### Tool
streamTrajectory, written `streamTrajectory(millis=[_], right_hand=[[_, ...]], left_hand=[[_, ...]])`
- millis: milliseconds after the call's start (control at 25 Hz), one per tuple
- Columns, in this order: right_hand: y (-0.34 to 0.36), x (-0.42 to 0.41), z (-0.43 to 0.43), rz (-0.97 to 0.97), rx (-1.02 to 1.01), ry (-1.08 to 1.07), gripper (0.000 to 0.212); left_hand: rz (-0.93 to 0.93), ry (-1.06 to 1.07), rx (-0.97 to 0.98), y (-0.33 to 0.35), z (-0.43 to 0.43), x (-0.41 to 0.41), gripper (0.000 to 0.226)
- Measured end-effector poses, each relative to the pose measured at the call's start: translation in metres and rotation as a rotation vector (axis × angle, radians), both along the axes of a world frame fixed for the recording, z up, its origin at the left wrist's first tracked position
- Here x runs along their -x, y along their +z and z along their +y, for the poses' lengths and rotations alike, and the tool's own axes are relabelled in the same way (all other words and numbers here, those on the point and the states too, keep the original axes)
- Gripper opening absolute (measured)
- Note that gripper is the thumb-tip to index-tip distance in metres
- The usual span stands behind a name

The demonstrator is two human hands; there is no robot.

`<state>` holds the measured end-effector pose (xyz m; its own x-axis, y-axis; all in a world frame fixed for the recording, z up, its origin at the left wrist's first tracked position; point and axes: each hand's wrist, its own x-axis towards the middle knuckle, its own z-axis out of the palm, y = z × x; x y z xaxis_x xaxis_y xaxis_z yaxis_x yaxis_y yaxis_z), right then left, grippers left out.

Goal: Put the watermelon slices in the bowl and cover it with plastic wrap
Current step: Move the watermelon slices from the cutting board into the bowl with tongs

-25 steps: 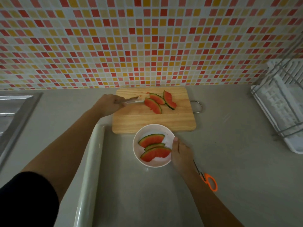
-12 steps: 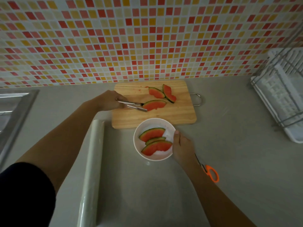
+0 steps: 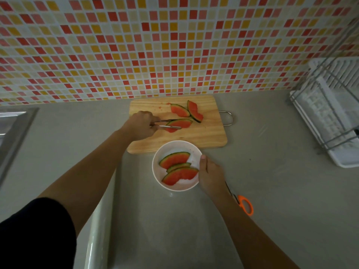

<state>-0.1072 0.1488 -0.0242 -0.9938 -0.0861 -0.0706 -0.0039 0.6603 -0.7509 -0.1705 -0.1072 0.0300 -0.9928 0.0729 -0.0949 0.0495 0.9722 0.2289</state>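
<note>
My left hand (image 3: 140, 124) grips metal tongs (image 3: 167, 124) whose tips clamp a watermelon slice (image 3: 183, 123) on the wooden cutting board (image 3: 204, 138). Two more slices (image 3: 179, 110) (image 3: 195, 111) lie at the back of the board. A white bowl (image 3: 158, 175) stands on the counter in front of the board and holds three slices (image 3: 174, 160) (image 3: 178, 166) (image 3: 180, 175). My right hand (image 3: 210, 174) holds the bowl's right side, thumb on the rim. A roll of plastic wrap (image 3: 97, 230) lies lengthwise at the lower left, under my left arm.
Orange-handled scissors (image 3: 245, 204) lie on the grey counter right of my right wrist. A white dish rack (image 3: 330, 113) with wire frame stands at the far right. A steel sink edge (image 3: 17, 129) is at the left. The tiled wall (image 3: 174, 45) rises behind the board.
The tongs have closed on the nearest slice and turned it, dragging it a little toward the front of the board. My right hand stays on the bowl.
</note>
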Motion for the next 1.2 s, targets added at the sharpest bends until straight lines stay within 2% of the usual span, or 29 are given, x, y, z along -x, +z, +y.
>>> streamTrajectory(millis=[120,280,400,480,600,720,800,1080,1200], right_hand=[[0.001,0.001,0.003,-0.007,0.011,0.004,0.048],[0.000,0.000,0.003,-0.050,0.038,-0.007,0.051],[0.000,0.000,0.003,-0.061,0.043,-0.017,0.051],[-0.001,0.000,0.002,-0.066,0.051,-0.018,0.052],[-0.001,0.000,0.003,-0.075,0.069,-0.031,0.053],[-0.002,-0.001,0.004,-0.100,0.083,-0.046,0.052],[-0.002,-0.002,0.004,-0.118,0.097,-0.045,0.054],[-0.001,-0.001,0.002,-0.092,0.076,-0.044,0.058],[-0.001,-0.002,0.002,-0.093,0.073,-0.052,0.058]], left_hand=[[0.069,-0.060,0.020,0.003,0.004,-0.001,0.039],[0.223,-0.120,0.188,-0.002,0.010,-0.017,0.040],[0.357,-0.192,0.250,-0.002,0.016,-0.034,0.033],[0.423,-0.152,0.186,0.002,0.013,-0.039,0.032],[0.471,-0.046,-0.038,0.013,0.002,-0.055,0.031],[0.412,-0.088,-0.214,0.029,-0.007,-0.091,0.027],[0.322,-0.126,-0.257,0.035,-0.004,-0.117,0.027],[0.103,-0.284,-0.150,0.016,0.049,-0.141,0.028],[0.017,-0.224,-0.200,0.023,0.042,-0.141,0.035]])
